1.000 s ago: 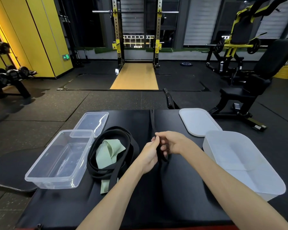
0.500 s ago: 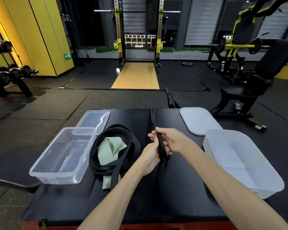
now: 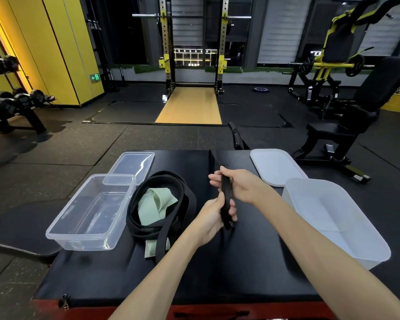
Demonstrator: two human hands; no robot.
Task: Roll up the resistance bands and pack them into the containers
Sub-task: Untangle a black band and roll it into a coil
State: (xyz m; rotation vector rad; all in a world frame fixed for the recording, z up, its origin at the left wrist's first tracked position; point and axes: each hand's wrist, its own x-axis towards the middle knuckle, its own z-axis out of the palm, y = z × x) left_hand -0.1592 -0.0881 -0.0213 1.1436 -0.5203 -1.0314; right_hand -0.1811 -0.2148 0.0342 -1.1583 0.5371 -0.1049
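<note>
Hands both curl round flat black rubber band (image 3: 225,202): left hand (image 3: 214,218) pinches lower folded end, right hand (image 3: 237,185) grips above. Coiled black bands (image 3: 185,199) left of hands; frosted plastic tub (image 3: 346,218) right, clear rectangular tub (image 3: 88,213) far left.

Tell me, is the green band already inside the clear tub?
No, the green band lies on the mat beside the clear tub.

- Black padded platform (image 3: 240,262), red along its near edge.
- Coiled black bands (image 3: 189,202) lie left of centre, with a green band (image 3: 155,204) inside the coil.
- Clear container (image 3: 83,243) sits just left of the coil, and a clear lid (image 3: 132,165) lies beyond it.
- Loose black band (image 3: 215,158) runs right of the coil to the far edge.
- White lid (image 3: 275,166) and white container (image 3: 328,211) are well right of the coil.
</note>
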